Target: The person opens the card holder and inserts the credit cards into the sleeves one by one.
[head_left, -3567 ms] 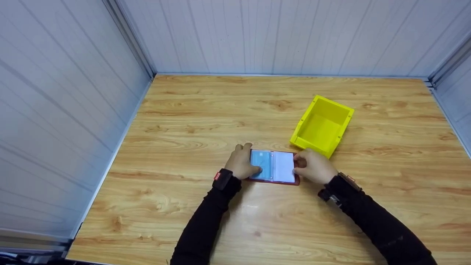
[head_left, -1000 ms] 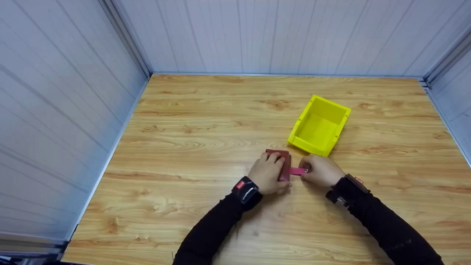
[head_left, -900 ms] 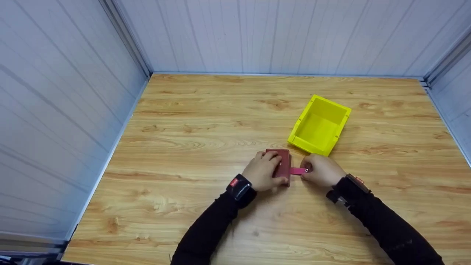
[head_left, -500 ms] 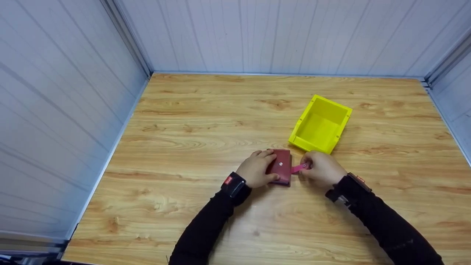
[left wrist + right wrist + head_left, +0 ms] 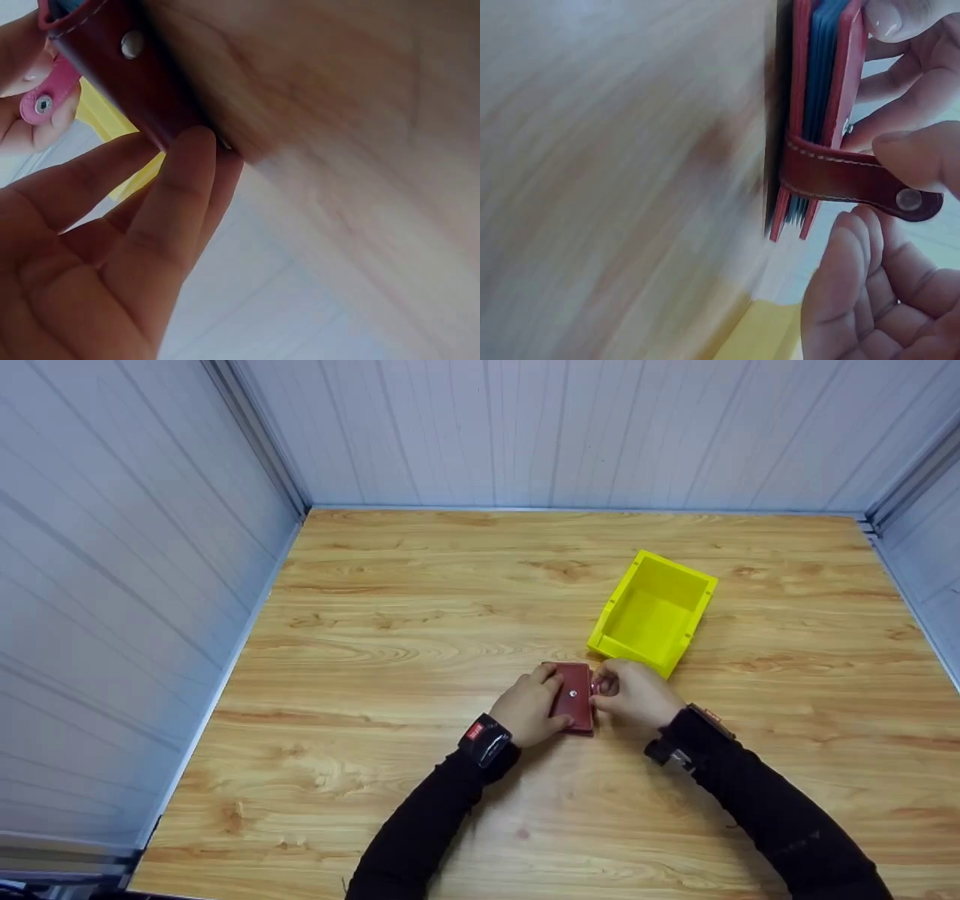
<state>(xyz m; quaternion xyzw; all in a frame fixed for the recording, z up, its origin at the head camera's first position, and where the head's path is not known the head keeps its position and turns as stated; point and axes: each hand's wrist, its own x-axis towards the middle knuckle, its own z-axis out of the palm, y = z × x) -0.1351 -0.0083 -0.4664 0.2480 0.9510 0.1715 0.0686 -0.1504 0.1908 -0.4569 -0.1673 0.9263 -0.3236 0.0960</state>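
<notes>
A closed dark red card holder (image 5: 574,712) lies on the wooden table in the head view, a silver snap stud on its cover. My left hand (image 5: 525,711) holds it from the left, fingers across the cover's far part and thumb near the front edge. At its right side my right hand (image 5: 637,694) pinches the strap. In the right wrist view this strap (image 5: 832,176) bends up around the holder's open edge, its snap end between thumb and fingers and apart from the cover. Blue card sleeves (image 5: 821,75) show between the covers.
A yellow plastic bin (image 5: 652,615) sits just behind my right hand, its interior facing up. The wooden table (image 5: 405,585) meets pale panel walls at the back (image 5: 480,435) and at the left (image 5: 112,585).
The card holder lay open with both hands at its sides; it is now closed. The strap, stretched out to the right a second ago, is bent up, and my right hand has moved left against the holder.
</notes>
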